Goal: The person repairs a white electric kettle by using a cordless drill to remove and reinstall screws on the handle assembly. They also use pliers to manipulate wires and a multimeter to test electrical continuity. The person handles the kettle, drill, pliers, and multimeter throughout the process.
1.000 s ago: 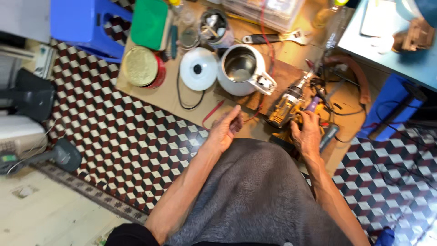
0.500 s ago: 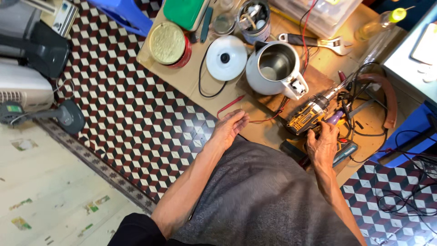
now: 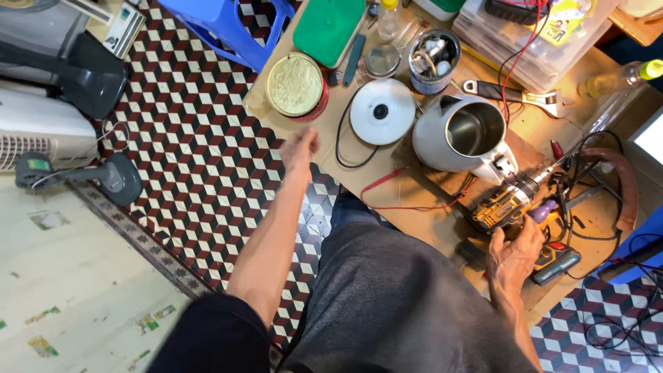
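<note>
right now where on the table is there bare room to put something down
Bare wood shows between the round tin and the white lid, near the left hand, and along the near edge below the kettle. Around the drill by the right hand, cables crowd everything.

Light: bright, even, daylight-like, source not shown | Glare: sheen inside the steel kettle (image 3: 464, 133) and on the gold tin lid (image 3: 295, 84) | Shadows: soft, short | Blur: left hand (image 3: 299, 147) smeared, probably motion; lower-left sleeve soft | Right hand (image 3: 514, 250) sharp | Edges: slight wide-angle stretch, cropped corners.
</note>
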